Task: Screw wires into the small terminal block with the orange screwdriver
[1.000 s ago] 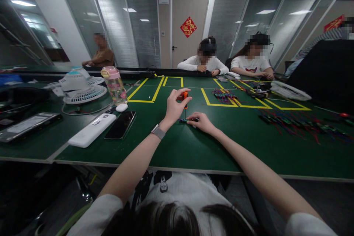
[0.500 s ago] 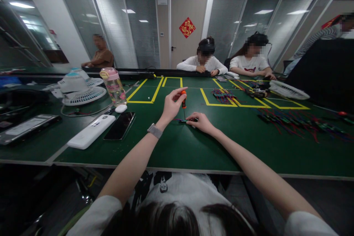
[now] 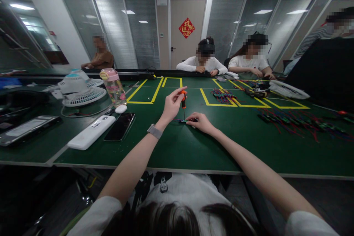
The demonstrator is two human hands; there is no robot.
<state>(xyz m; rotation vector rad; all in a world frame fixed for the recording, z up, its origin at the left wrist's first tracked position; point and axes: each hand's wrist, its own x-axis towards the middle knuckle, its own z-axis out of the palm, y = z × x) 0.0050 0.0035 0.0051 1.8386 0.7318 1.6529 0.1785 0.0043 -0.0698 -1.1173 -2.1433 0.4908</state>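
Observation:
An orange and black screwdriver (image 3: 184, 100) stands upright, its handle pinched near the top by my left hand (image 3: 172, 104). Its thin shaft runs down to a small green circuit board (image 3: 183, 121) that lies on the green table (image 3: 177, 147). Thin wires trail from the board's left end. My right hand (image 3: 202, 122) rests on the table and is closed on the board's right end with the fingertips. Whether the screwdriver's tip sits in a screw is too small to tell.
Left of my hands lie a black phone (image 3: 120, 126), a white power bank (image 3: 92, 132) and a drink bottle (image 3: 114, 87). Fans (image 3: 83, 94) stand farther left. Wired boards form one bundle (image 3: 223, 96) ahead and another pile (image 3: 301, 121) at right. Other people sit across the table.
Both hands, the screwdriver and the board keep nearly the same place. Across the table, the person at right has shifted a hand slightly, and the person at far right has moved.

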